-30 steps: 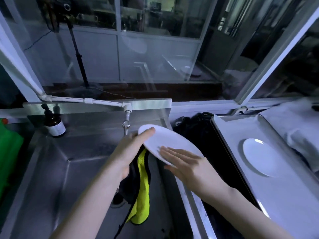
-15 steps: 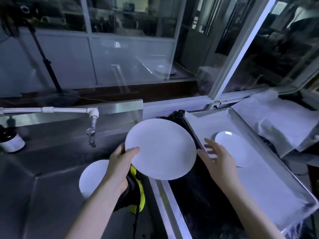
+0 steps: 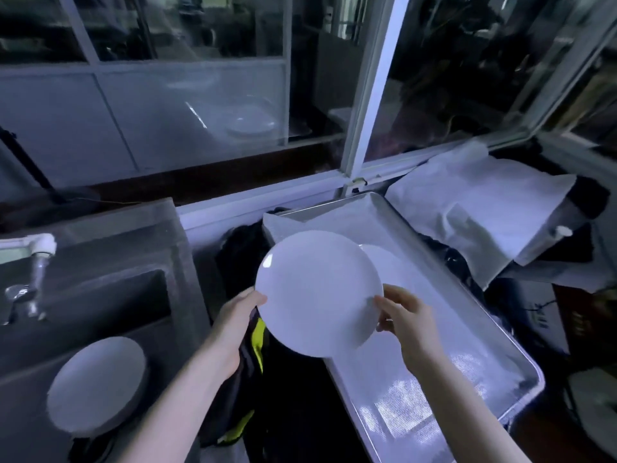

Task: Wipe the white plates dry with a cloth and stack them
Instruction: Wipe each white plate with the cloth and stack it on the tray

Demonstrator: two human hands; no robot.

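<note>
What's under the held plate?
A second plate on the tray peeks out right of the held plate; the rest is covered. The cloth hangs under its left edge.

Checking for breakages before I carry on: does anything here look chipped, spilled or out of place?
Nothing stands out. The held plate looks whole, gripped at its rim by the left hand and right hand above the tray, where a second plate lies flat. A third plate sits in the sink.
</note>
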